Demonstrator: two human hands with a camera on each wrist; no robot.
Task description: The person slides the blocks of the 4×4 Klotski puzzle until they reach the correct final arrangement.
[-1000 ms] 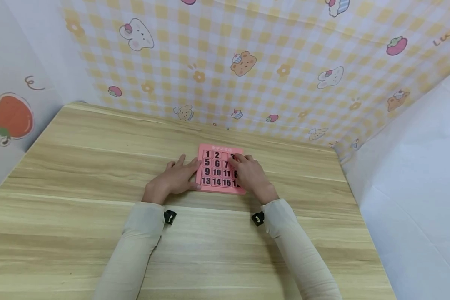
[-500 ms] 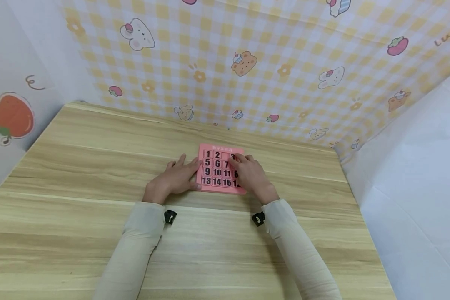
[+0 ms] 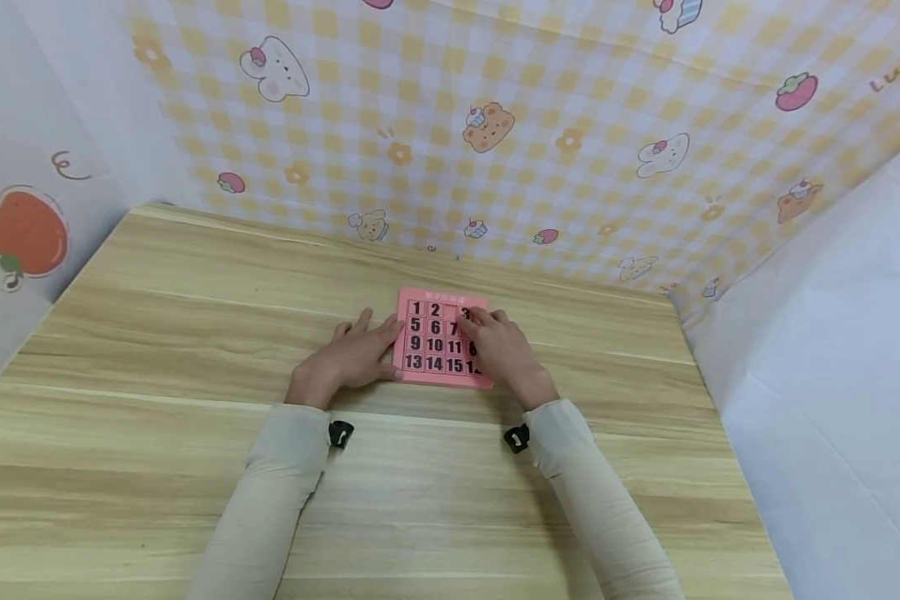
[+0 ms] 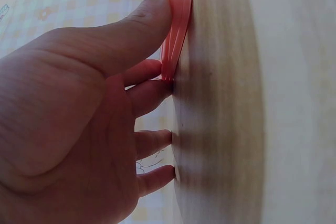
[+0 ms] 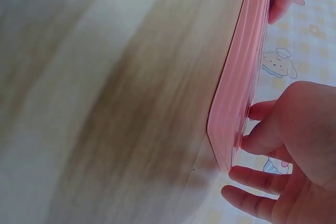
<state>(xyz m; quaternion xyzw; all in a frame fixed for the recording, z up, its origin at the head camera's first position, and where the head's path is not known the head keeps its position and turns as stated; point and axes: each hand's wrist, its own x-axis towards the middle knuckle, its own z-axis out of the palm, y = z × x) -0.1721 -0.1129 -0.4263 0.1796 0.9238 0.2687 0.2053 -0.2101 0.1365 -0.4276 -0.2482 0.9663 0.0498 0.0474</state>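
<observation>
A pink number slide puzzle (image 3: 441, 383) lies flat on the table, its tiles printed with black numbers. In its top row a gap shows between tile 2 (image 3: 435, 310) and tile 3 (image 3: 465, 313). My left hand (image 3: 348, 354) rests at the left edge, thumb on the frame near the lower corner, other fingers spread; the left wrist view shows some fingertips on the table. My right hand (image 3: 504, 348) lies over the right side, thumb and index fingertips touching near tiles 3 and 7 (image 3: 453, 329). It hides part of the right column, including the second-row tile.
A wooden table (image 3: 195, 475) spreads around the puzzle. Behind stands a yellow checked cloth (image 3: 435, 125) with cartoon prints. White covered walls flank both sides. Each wrist carries a small black camera mount (image 3: 341, 433).
</observation>
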